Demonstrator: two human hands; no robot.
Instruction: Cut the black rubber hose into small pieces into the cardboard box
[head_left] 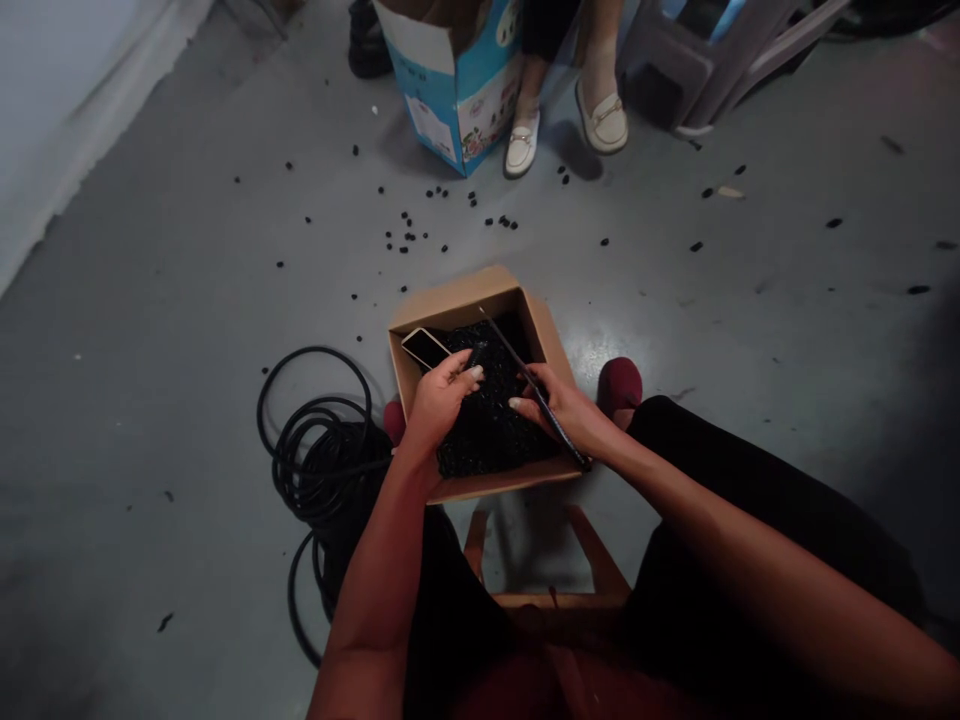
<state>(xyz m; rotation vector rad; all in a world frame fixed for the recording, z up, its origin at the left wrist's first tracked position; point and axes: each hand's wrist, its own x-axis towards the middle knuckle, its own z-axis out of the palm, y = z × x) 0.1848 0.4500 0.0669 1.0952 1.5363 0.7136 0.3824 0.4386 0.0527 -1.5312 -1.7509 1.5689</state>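
An open cardboard box (553, 345) stands before me with a heap of small shiny black pieces (487, 440) inside. Over its left half, my left hand (446, 395) is closed, thumb and fingers pinched together; what lies between them is too small and dark to name. My right hand (551, 400) is wrapped round a long thin dark tool (504, 340), its tip pointing up and left over the heap. The tool's kind is unclear. A flat black rectangle with a pale rim (425, 347), like a phone, leans in the box's far left corner.
A coil of black cable (319, 465) lies left of the box. Small black pieces (409, 237) are scattered on the grey floor. Beyond are a blue and white carton (457, 100), another person's white shoes (521, 145) and a grey plastic stool (675, 60).
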